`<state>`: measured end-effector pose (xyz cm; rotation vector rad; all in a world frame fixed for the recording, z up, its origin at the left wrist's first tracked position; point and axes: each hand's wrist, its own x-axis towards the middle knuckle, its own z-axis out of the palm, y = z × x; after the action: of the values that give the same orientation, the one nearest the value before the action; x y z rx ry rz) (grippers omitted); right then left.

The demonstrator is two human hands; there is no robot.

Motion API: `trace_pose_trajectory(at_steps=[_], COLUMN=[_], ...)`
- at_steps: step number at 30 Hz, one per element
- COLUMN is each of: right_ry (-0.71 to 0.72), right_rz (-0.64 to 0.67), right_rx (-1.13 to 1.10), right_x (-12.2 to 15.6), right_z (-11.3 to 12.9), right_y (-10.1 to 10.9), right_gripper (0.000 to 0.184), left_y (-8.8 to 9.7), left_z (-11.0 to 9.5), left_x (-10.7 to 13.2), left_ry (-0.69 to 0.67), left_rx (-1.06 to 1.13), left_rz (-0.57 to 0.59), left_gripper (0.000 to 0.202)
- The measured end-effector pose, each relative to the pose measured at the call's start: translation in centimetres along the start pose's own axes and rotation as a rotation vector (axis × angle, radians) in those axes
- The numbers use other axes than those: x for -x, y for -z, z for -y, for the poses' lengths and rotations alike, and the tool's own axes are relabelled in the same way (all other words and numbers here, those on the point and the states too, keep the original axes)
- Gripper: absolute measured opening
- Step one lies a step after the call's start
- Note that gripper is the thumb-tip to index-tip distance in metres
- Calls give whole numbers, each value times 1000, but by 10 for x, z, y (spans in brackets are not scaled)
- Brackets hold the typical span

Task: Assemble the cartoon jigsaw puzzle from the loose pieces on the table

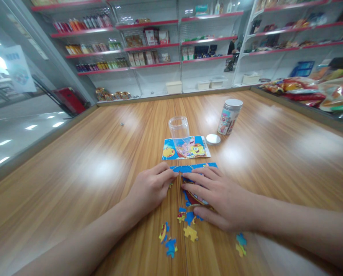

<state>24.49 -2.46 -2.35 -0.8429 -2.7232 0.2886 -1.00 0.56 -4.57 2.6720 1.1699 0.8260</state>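
A partly joined jigsaw puzzle [193, 197], mostly blue with a red and brown part, lies flat on the wooden table. My right hand [221, 193] rests over it, fingers spread and covering much of its surface. At the puzzle's upper left, my left hand [154, 182] is closed, thumb and forefinger pinched together at the edge. Whatever is between those fingertips is hidden; a bit of yellow shows just below them. Loose pieces lie nearer to me: a yellow piece [191, 233], a blue piece [170, 247], a burger-patterned piece [163, 232] and a blue-yellow piece [240, 244].
Beyond the puzzle, a clear plastic jar [179, 130] stands on a cartoon picture sheet [198, 147]. To its right are a silver lid [213, 138] and a closed printed can [229, 117]. Bagged snacks [300, 90] lie past the table's right edge; stocked shelves [148, 46] stand behind.
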Motion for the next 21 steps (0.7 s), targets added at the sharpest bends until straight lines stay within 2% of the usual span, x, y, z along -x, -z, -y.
trace_pose_trajectory(at_steps=[4, 9, 14, 17, 21], right_ry=[6, 3, -5, -8, -6], right_rz=[-16, -6, 11, 18, 23], right_rx=[-7, -6, 9, 10, 3], right_x=[0, 1, 1, 1, 1], right_z=[0, 0, 0, 0, 1], right_y=[1, 0, -1, -1, 0], right_gripper=[46, 48, 49, 49, 49], left_y=[-1, 1, 5, 7, 7], left_z=[-1, -4, -5, -3, 0], left_x=[1, 2, 0, -2, -4], left_ry=[4, 29, 154, 170, 182], left_rx=[42, 27, 67, 86, 138], left_rz=[-25, 8, 20, 27, 10], left_gripper=[19, 21, 38, 48, 47])
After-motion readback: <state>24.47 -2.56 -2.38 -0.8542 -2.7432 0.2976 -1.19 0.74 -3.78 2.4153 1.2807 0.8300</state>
